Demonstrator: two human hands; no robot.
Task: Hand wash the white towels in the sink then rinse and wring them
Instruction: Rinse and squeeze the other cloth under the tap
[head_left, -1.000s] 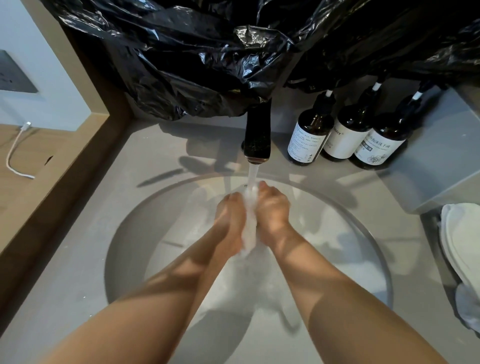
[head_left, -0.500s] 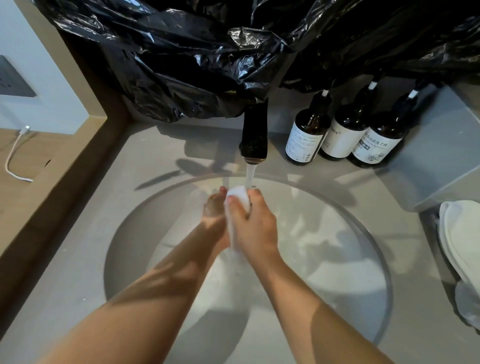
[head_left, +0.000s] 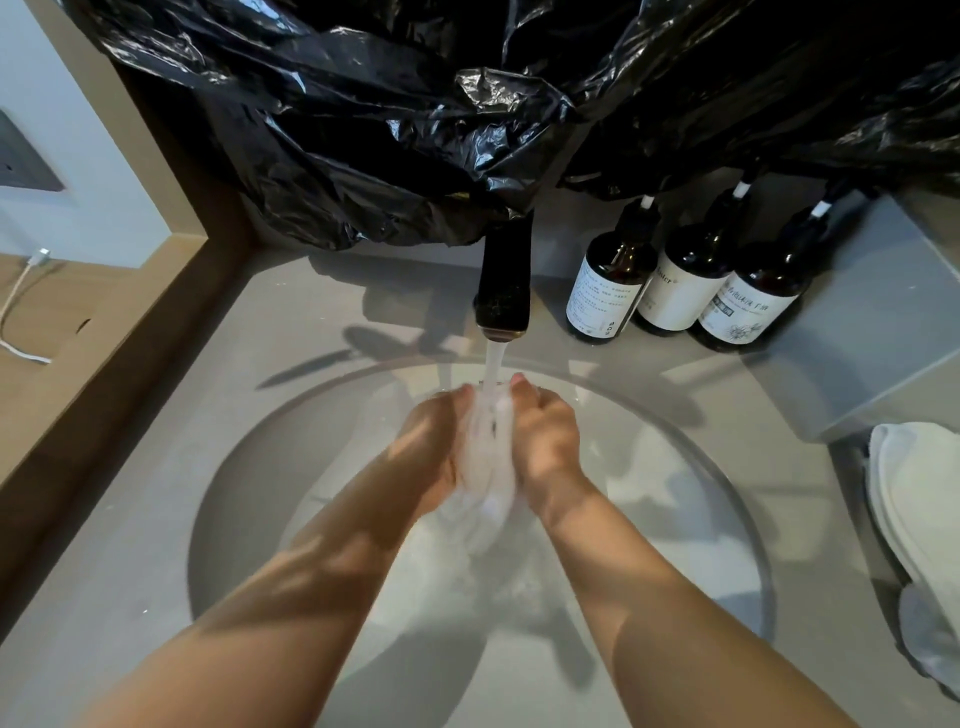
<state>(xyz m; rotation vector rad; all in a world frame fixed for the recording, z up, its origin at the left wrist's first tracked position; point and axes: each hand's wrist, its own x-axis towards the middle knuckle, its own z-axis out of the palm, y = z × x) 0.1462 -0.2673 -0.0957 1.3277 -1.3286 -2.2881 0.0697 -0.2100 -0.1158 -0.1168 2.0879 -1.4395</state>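
Here, black plastic sheeting (head_left: 415, 130) overhangs the counter's rear edge, above the round sink (head_left: 234, 519). Toward the basin's rear rim, the left hand (head_left: 431, 452) and right hand (head_left: 545, 441) each clench one side of a bunched white towel (head_left: 491, 467). It is held directly beneath the black faucet (head_left: 504, 286), whose stream strikes the cloth.

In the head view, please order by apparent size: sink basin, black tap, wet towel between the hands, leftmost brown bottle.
1. sink basin, by far.
2. leftmost brown bottle.
3. wet towel and black tap: visible parts look alike, and the towel is partly covered, so unranked.
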